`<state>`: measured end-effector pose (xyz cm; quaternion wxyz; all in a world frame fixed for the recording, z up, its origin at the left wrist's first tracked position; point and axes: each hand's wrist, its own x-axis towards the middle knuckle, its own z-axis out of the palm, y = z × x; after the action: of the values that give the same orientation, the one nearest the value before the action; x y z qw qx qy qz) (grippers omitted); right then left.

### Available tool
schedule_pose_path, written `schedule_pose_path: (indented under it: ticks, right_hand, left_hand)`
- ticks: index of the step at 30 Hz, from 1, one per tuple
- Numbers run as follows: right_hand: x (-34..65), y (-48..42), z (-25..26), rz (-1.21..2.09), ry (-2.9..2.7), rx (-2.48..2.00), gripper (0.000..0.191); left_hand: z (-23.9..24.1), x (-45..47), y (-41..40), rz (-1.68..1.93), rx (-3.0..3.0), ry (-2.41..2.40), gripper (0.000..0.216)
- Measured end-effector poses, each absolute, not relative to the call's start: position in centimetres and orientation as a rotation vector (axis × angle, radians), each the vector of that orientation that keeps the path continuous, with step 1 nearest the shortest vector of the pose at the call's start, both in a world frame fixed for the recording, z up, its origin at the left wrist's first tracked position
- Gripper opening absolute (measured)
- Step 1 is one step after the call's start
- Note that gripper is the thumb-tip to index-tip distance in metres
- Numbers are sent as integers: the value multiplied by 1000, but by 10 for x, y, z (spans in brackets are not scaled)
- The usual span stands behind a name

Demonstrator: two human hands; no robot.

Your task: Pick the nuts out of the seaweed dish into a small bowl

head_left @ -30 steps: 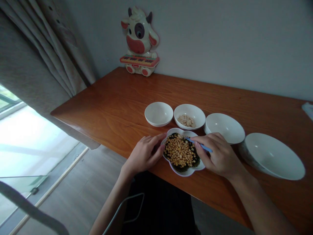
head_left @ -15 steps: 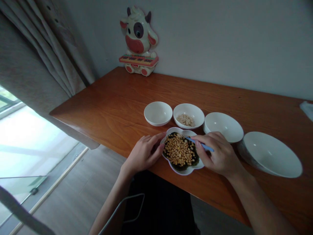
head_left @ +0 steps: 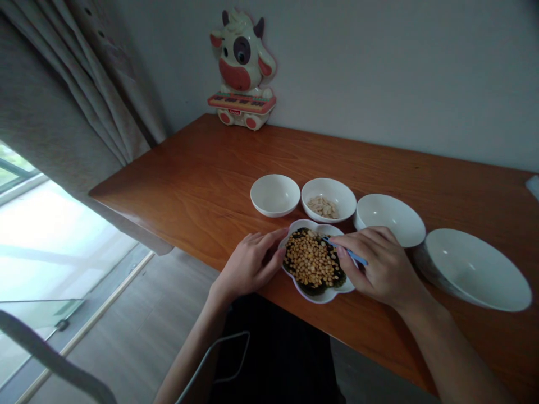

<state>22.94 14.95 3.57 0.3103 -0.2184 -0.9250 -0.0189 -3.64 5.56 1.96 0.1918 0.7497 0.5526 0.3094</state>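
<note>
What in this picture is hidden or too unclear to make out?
- Head view: the blue tool is mostly covered by the right hand; its tip and type are hidden.
- The dark bits under the yellow grains in the flower-shaped dish are too small to identify.
- The pale pieces in the second bowl are too small to name.
- A pale object is cut off by the right edge.

A white flower-shaped dish (head_left: 303,291) sits at the near edge of a wooden table, heaped with yellow beans (head_left: 310,259) over a darker green mix. A slim blue tool (head_left: 352,256), its kind unclear, is pinched in the right hand (head_left: 381,266), tip over the beans. The left hand (head_left: 248,265) touches the dish's left rim.
</note>
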Motion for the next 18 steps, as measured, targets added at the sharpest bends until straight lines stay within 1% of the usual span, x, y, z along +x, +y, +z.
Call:
schedule_pose_path:
  ticks: [11,18]
  right_hand:
    - [229,150,37,-120,-2446,-603,19]
    - [230,151,35,-98,-2433,-602,18]
  left_hand:
    - [19,-37,55,860,2102,1563,39]
    - [19,-36,56,885,2102,1557,39]
